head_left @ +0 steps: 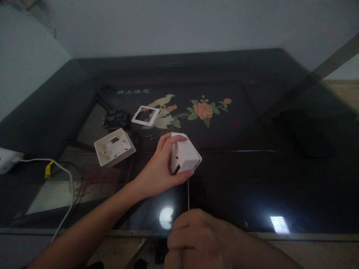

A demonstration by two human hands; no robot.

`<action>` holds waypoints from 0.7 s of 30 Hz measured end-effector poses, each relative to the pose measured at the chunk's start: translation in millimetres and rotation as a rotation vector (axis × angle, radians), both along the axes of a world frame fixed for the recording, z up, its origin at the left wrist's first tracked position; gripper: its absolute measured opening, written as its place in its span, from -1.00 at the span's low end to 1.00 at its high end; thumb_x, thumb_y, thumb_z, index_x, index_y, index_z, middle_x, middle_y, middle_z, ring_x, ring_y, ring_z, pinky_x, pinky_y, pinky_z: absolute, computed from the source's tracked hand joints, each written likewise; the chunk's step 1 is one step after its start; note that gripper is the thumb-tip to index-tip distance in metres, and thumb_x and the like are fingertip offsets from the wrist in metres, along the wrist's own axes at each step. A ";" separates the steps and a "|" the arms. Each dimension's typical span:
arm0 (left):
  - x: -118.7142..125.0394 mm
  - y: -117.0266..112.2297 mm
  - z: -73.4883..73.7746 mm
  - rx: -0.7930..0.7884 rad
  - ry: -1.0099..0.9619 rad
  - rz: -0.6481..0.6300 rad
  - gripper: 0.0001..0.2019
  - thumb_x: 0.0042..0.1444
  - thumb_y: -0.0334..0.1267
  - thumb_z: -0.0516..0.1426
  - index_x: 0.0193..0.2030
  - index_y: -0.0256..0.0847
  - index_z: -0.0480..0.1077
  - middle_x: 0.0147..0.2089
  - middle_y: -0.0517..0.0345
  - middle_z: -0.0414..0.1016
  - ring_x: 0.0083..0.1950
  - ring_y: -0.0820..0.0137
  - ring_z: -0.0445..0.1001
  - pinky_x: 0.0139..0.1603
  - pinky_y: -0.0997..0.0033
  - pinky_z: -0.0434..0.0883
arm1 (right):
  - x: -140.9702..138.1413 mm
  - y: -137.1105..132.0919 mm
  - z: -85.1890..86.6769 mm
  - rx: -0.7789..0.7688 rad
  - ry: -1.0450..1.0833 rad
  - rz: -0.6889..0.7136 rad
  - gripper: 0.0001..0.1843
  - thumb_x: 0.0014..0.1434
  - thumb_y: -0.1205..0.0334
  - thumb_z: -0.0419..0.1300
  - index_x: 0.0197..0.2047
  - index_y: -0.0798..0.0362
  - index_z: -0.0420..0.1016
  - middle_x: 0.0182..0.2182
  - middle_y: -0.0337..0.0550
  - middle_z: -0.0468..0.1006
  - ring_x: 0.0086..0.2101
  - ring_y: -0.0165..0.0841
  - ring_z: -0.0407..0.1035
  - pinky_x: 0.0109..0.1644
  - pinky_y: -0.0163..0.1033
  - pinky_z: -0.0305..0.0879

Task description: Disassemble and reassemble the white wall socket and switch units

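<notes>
My left hand (159,170) grips a white plastic electrical mounting box (189,155) with a cover plate fitted on its far side, its back turned toward me. My right hand (196,239) is closed in a fist near the table's front edge. From that fist a screwdriver's thin metal shaft (188,196) reaches up to the lower edge of the box; its handle is hidden. A second white mounting box (114,147) lies open side up to the left. Behind it are a black switch or socket insert (115,118) and a white square frame (145,116).
Small brass-coloured screws (151,138) lie on the dark glossy table (238,179), which bears a flower-and-bird picture. At the left, a white cable (70,183) with a yellow tag (48,169) runs from a white device (8,160). A dark flat object (307,132) lies right.
</notes>
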State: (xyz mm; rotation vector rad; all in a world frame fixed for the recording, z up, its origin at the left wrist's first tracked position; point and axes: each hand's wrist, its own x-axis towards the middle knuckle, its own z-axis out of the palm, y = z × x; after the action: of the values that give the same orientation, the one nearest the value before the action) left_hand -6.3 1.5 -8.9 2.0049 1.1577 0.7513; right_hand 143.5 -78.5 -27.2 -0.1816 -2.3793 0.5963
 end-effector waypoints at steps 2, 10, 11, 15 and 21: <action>0.1 -0.2 -0.2 0.000 0.016 0.009 -0.31 -0.06 -0.23 0.31 0.17 -0.01 0.06 0.23 -0.01 0.07 0.33 0.09 0.10 0.35 -0.02 0.12 | 0.0 0.6 -0.9 0.005 -0.042 0.026 -0.56 0.26 0.22 0.15 -0.64 0.05 0.24 -0.66 -0.43 0.19 -0.68 -0.56 -0.15 -0.60 -0.40 0.08; -0.9 -0.1 -1.0 0.013 0.011 0.031 -0.35 -0.03 -0.24 0.30 0.16 0.00 0.08 0.21 0.01 0.11 0.28 0.11 0.17 0.30 0.01 0.20 | 0.3 7.8 13.1 -0.013 0.067 0.046 -0.74 0.16 0.27 0.30 -0.53 0.15 0.44 -0.60 -0.38 0.36 -0.65 -0.55 -0.05 -0.56 -0.39 0.16; -1.1 0.0 -1.3 0.014 0.005 0.032 -0.35 -0.03 -0.24 0.30 0.16 0.00 0.09 0.21 0.01 0.12 0.27 0.12 0.18 0.29 0.02 0.21 | 0.0 8.0 13.4 -0.028 0.077 0.045 -0.76 0.16 0.28 0.29 -0.51 0.16 0.46 -0.60 -0.37 0.38 -0.65 -0.54 -0.04 -0.55 -0.39 0.17; -1.8 0.0 -2.4 0.016 -0.015 0.032 -0.37 -0.02 -0.24 0.31 0.15 -0.01 0.11 0.20 0.01 0.14 0.25 0.14 0.22 0.25 0.07 0.27 | -1.6 9.2 15.9 -0.034 0.120 0.071 -0.79 0.17 0.33 0.26 -0.50 0.17 0.48 -0.62 -0.35 0.40 -0.64 -0.53 0.02 -0.56 -0.38 0.16; -2.2 -1.7 -0.2 0.093 0.081 0.023 -0.36 -0.08 -0.27 0.33 0.14 -0.04 0.16 0.20 0.00 0.15 0.26 0.11 0.24 0.25 0.08 0.28 | -5.0 17.5 39.7 -0.049 -0.298 0.183 -0.82 0.11 0.36 0.30 -0.52 0.13 0.50 -0.61 -0.34 0.47 -0.61 -0.52 0.13 -0.54 -0.33 0.14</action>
State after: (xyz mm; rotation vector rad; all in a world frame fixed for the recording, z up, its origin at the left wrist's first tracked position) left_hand -8.5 -0.2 -9.1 2.1197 1.2147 0.7544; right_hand 138.5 -61.0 12.5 -0.0788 -2.6908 0.7593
